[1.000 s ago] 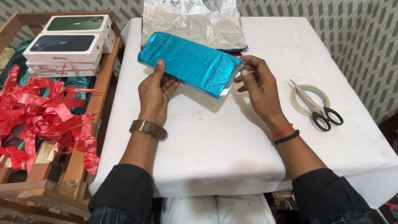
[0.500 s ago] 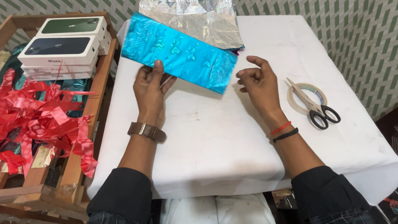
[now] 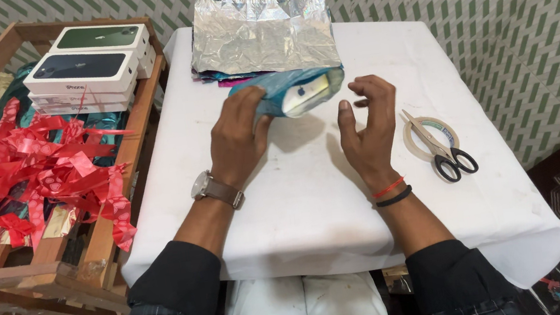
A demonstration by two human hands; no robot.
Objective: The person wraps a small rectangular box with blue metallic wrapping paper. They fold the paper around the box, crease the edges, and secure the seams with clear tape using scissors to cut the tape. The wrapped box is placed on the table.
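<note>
My left hand (image 3: pixel 238 135) grips a box wrapped in shiny blue paper (image 3: pixel 292 90), turned end-on toward me so its open end shows the white box inside. It is held just above the white-covered table (image 3: pixel 300 205). My right hand (image 3: pixel 366 125) hovers close to the right of the box with fingers spread and curled, holding nothing. A watch sits on my left wrist, and red and black bands circle my right wrist.
A stack of silver and coloured wrapping sheets (image 3: pixel 258 37) lies behind the box. Scissors (image 3: pixel 441 146) rest across a tape roll (image 3: pixel 427 138) at the right. A wooden rack on the left holds white phone boxes (image 3: pixel 87 68) and red ribbon bows (image 3: pixel 40 173).
The blue wrapped box has turned from lying broadside to pointing its open end toward me. My right hand has come off it and now hovers open beside it.
</note>
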